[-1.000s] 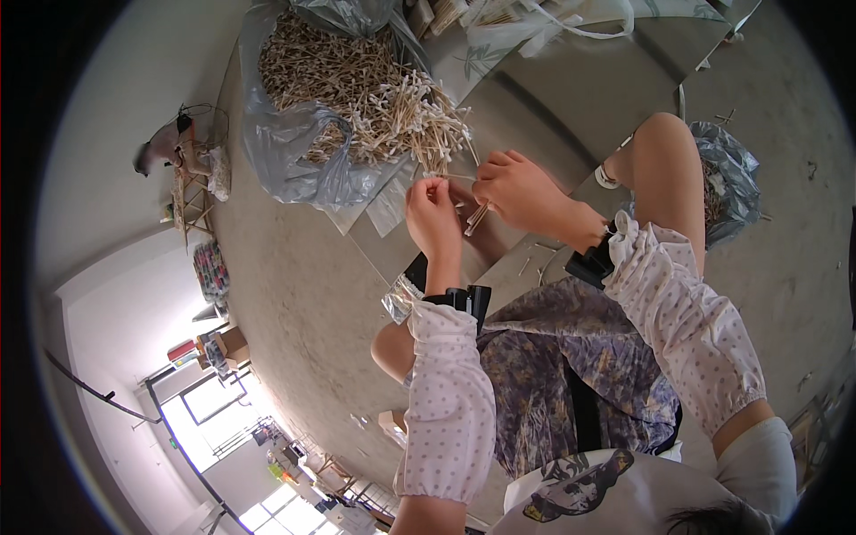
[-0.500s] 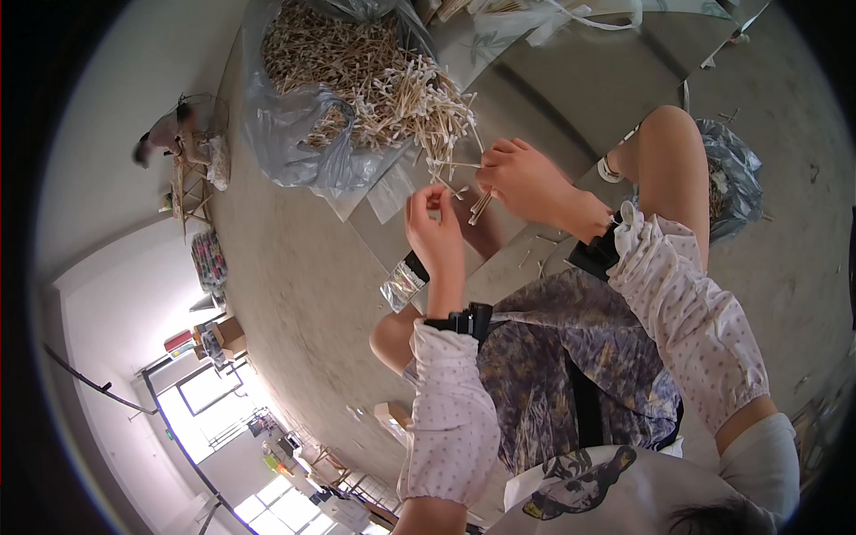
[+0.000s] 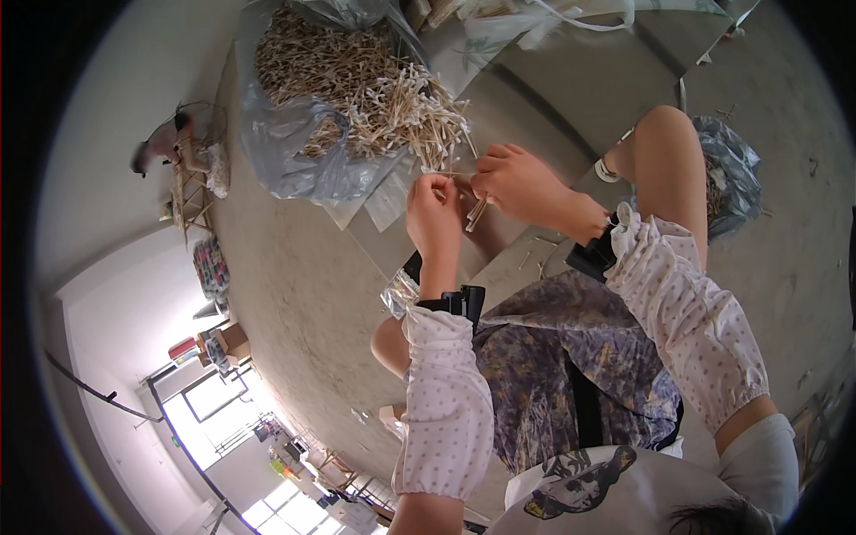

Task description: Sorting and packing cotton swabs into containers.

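Pinching one thin stick [image 3: 453, 175] between both hands, left hand [image 3: 434, 214] and right hand [image 3: 517, 183] beside the pile [image 3: 357, 89], should keep fingers clenched lightly, avoiding snapping it.

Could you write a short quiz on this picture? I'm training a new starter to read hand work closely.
1. True or false: the left hand and the right hand are raised close together in front of the person.
2. What lies heaped on the grey plastic bag? A) thin pale sticks B) folded cloth C) metal bolts
3. What does the right hand hold besides the stick stretched between both hands?

Key
1. True.
2. A: the pile of sticks.
3. A small bundle of sticks pointing down from it.
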Action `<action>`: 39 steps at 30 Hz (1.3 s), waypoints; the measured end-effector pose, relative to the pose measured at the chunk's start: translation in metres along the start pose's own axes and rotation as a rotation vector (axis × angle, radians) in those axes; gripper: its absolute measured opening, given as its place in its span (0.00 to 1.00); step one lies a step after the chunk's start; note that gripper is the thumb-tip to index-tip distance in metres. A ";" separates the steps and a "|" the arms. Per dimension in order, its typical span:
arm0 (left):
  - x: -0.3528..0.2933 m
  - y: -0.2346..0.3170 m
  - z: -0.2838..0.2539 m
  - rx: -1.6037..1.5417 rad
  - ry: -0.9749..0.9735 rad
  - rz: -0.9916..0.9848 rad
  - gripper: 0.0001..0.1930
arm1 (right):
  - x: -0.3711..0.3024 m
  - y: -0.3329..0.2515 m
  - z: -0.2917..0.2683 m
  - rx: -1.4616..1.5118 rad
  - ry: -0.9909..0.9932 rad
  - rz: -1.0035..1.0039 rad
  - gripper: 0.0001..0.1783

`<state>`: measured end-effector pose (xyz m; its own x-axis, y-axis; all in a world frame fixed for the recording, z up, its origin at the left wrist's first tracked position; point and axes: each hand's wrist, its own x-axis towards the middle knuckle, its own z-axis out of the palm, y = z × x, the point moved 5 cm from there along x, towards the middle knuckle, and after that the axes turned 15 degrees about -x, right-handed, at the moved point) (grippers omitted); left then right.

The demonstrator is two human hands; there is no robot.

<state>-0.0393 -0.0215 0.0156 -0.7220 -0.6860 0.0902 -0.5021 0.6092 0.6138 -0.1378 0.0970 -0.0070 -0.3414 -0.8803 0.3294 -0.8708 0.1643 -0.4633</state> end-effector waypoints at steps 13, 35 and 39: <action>-0.030 -0.016 -0.017 -0.616 -0.059 -0.352 0.08 | 0.000 -0.003 -0.001 -0.022 0.046 -0.036 0.08; -0.112 -0.002 -0.022 -0.251 -0.320 -0.166 0.05 | 0.001 -0.005 0.006 0.024 0.009 -0.070 0.14; -0.132 0.028 -0.017 -0.183 -0.558 -0.244 0.10 | 0.002 -0.007 0.006 0.027 -0.020 -0.044 0.16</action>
<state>0.0496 0.0797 0.0341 -0.7610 -0.4560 -0.4614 -0.6300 0.3496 0.6935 -0.1299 0.0919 -0.0079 -0.2953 -0.8954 0.3333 -0.8751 0.1135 -0.4705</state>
